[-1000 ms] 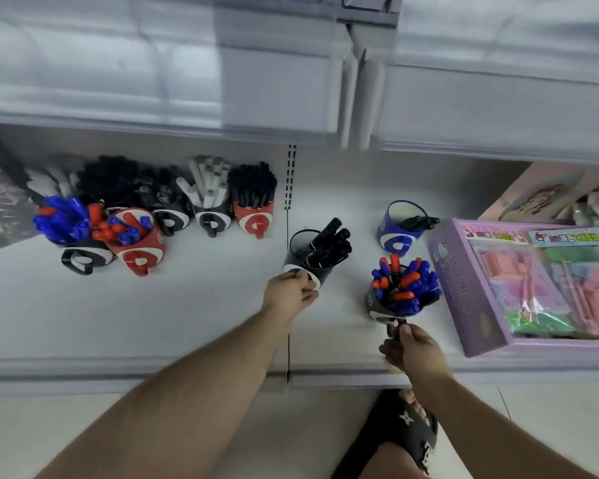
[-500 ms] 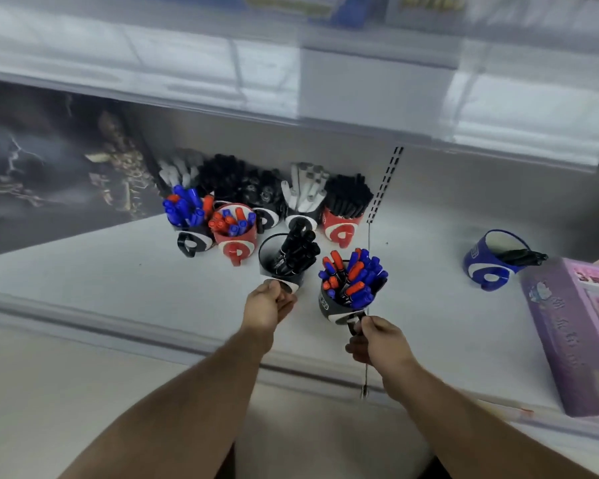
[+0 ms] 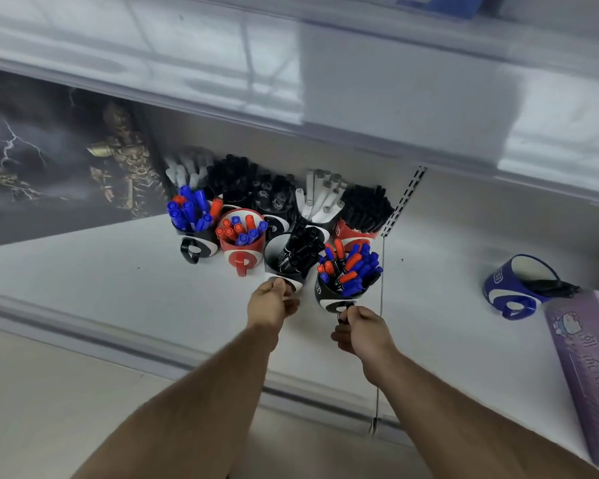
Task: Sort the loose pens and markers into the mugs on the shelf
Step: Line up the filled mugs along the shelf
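My left hand (image 3: 271,303) grips the handle of a black mug (image 3: 281,267) holding black markers. My right hand (image 3: 362,331) pinches the handle of a second black mug (image 3: 329,298) packed with blue and red markers. Both mugs stand on the white shelf (image 3: 118,288) right in front of a cluster of mugs: a red mug (image 3: 242,254) with red and blue markers, a black mug (image 3: 196,247) with blue ones, and behind them mugs of white markers (image 3: 320,198) and black markers (image 3: 365,210). A blue mug (image 3: 512,288) with a few black markers lies tilted at the right.
A purple box (image 3: 588,368) lies at the shelf's right end. A dark poster (image 3: 56,160) covers the back wall on the left. The upper shelf's front edge (image 3: 291,108) overhangs the mugs. A slotted upright (image 3: 403,202) runs down behind the cluster.
Both hands have slid their mugs leftward and back across the shelf, from beside the purple box up against the cluster of mugs. The blue mug stayed where it was.
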Tool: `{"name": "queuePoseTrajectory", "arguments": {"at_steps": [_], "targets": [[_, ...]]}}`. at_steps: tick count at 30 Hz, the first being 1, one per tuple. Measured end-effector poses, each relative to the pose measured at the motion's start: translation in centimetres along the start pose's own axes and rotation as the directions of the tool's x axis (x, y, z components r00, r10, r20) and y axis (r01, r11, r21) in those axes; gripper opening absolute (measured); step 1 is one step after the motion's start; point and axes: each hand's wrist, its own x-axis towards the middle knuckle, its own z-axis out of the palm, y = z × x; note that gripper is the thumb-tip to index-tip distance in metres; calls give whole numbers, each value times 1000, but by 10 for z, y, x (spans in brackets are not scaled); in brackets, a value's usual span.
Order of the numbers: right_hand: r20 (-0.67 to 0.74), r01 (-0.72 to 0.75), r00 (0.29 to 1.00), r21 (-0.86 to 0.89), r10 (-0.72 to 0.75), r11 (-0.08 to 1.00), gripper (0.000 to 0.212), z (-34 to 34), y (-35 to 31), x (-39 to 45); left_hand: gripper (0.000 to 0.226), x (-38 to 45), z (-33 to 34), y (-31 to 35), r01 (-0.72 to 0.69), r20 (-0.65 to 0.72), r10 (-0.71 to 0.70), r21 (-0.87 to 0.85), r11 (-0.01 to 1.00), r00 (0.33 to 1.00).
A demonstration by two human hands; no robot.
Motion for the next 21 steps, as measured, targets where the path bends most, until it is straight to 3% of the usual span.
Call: {"name": "queuePoseTrajectory", "arguments": {"at_steps": [5, 21], "targets": [[-8, 7, 1000, -29, -8, 1000, 27, 11, -10, 12, 21, 10, -2, 5, -57, -73, 75, 216, 975, 995], [3, 52, 999, -57, -52, 997, 24, 25, -29, 29, 12, 28, 3, 16, -52, -121, 88, 276, 960, 989]]}}
